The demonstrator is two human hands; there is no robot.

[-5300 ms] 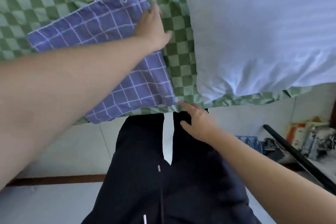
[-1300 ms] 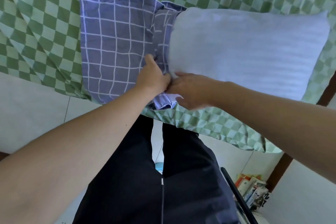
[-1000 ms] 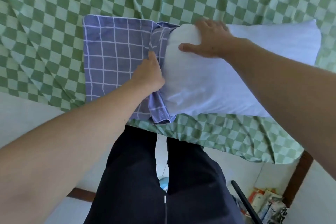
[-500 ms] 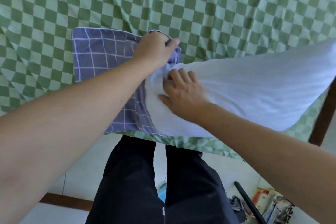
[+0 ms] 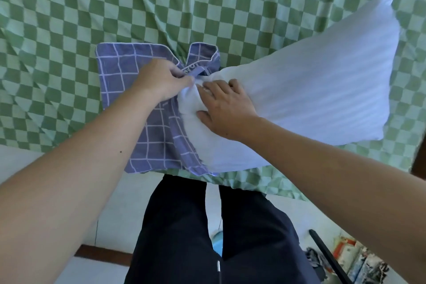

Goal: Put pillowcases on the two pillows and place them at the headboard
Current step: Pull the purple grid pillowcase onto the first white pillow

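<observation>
A purple pillowcase point(image 5: 119, 69) with a white grid lies flat near the bed's front edge. A white striped pillow point(image 5: 318, 90) lies to its right, with its left end tucked into the case's opening. My left hand point(image 5: 159, 80) grips the upper edge of that opening. My right hand point(image 5: 224, 108) presses on the pillow's bunched left end, fingers curled into the fabric. Only one pillow and one pillowcase are in view.
A green checkered sheet point(image 5: 207, 2) covers the bed, hanging over the front edge. My dark trousers point(image 5: 207, 233) stand against the bed. A dark rod point(image 5: 327, 256) and clutter point(image 5: 364, 263) lie on the floor at the lower right.
The pillow's left end has gone a little deeper into the case. My left hand has slid down along the opening's edge, and my right hand has shifted slightly right on the pillow.
</observation>
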